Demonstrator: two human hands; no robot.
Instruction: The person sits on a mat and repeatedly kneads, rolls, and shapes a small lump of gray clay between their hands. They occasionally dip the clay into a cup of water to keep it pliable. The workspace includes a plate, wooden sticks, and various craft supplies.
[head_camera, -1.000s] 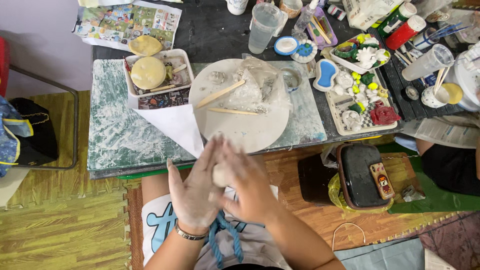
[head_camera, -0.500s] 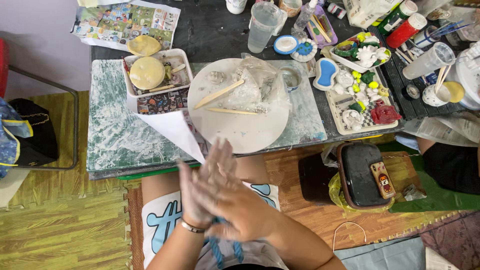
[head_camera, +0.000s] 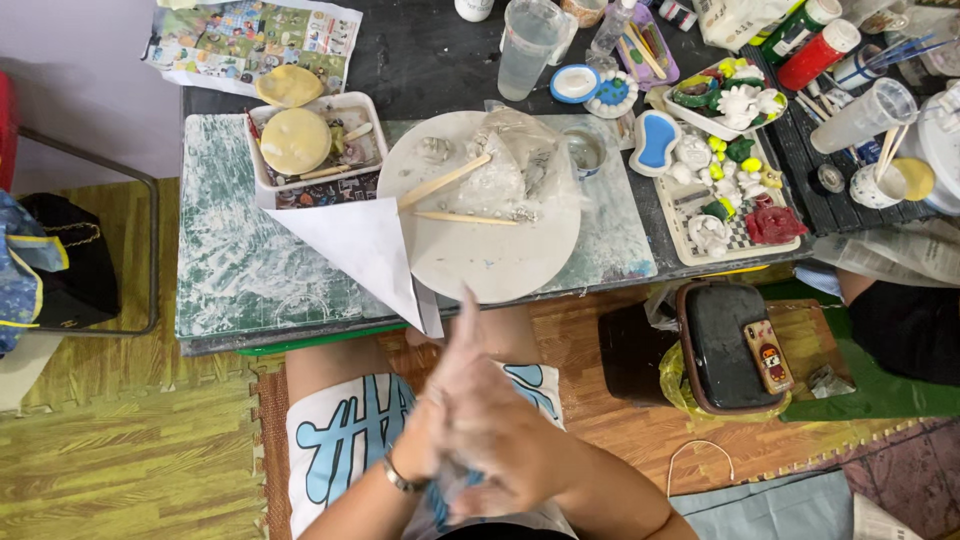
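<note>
Two palms pressed flat — left hand (head_camera: 440, 420), right hand (head_camera: 500, 440) — nothing visible between.

My hands (head_camera: 470, 430) are pressed together over my lap, near side of the table edge (head_camera: 300, 340), with open air around them. Straight ahead, the round white board (head_camera: 490, 250) carries two wooden sticks (head_camera: 445, 180) and a crumpled plastic wrap (head_camera: 520, 165). A white paper sheet (head_camera: 360, 245) overhangs the edge just left of that. Further left, the green mat (head_camera: 230, 250) lies bare. Right, a tray of painted figures (head_camera: 725, 200) crowds the surface; far side, a tall clear cup (head_camera: 525, 45) stands.
</note>
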